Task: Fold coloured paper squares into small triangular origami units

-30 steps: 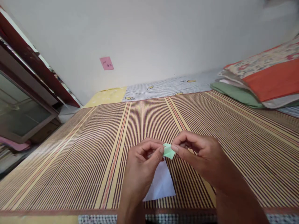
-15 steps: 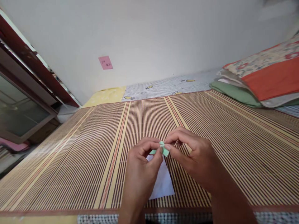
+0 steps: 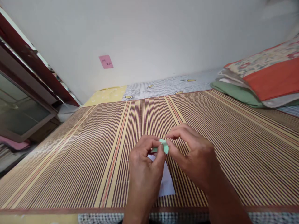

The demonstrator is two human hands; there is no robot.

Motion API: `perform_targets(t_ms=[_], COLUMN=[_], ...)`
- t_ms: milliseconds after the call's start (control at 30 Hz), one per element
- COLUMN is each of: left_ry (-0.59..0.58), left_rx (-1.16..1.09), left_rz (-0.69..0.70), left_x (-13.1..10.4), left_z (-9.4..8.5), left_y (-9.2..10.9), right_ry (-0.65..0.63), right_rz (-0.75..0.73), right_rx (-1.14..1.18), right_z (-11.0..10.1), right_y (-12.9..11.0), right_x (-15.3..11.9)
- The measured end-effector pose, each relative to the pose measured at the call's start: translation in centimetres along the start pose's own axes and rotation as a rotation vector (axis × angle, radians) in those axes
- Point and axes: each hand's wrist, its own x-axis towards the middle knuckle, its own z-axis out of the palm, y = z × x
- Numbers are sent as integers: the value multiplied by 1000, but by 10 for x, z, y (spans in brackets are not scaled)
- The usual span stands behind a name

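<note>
A small piece of folded green paper [image 3: 165, 147] is held above the mat, low in the middle of the head view. My left hand [image 3: 146, 161] pinches its left part between thumb and fingers. At its right edge, the thumb and index finger of my right hand [image 3: 192, 152] are close together, with the thumb tip against the paper. Below it lies a sheet of white paper [image 3: 167, 183], partly covered by my left hand. The exact folds of the green paper are too small to make out.
A striped bamboo mat [image 3: 81, 155] covers the bed. Folded bedding [image 3: 271, 81] in orange, floral and green is stacked at the right. A pink note [image 3: 106, 61] sticks to the white wall [image 3: 163, 37]. A glass-fronted cabinet [image 3: 21, 105] stands at the left.
The green paper has turned and its right part now looks broader and rounder. My right index finger has lifted slightly away from it. My left hand has shifted a little to the right.
</note>
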Motion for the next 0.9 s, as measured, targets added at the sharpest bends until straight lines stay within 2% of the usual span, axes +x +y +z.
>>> perform_targets(t_ms=[167,300,533,767,900], left_ry=[-29,-19,31,138,142], left_rx=[46,105,77,135,172], left_rz=[39,96,56,87,116], left_x=[1,1,1,1,1], left_z=[-1,-1,3,4,4], left_y=[0,1,-2,-2,-1], right_ry=[-81,-52,47,5,7], right_rz=[-2,22,37,94,37], right_rx=[81,67,-7,135,132], right_z=[0,5,-2,0,4], right_y=[-2,-2,1,1,-1], right_x=[0,-1,1,2,2])
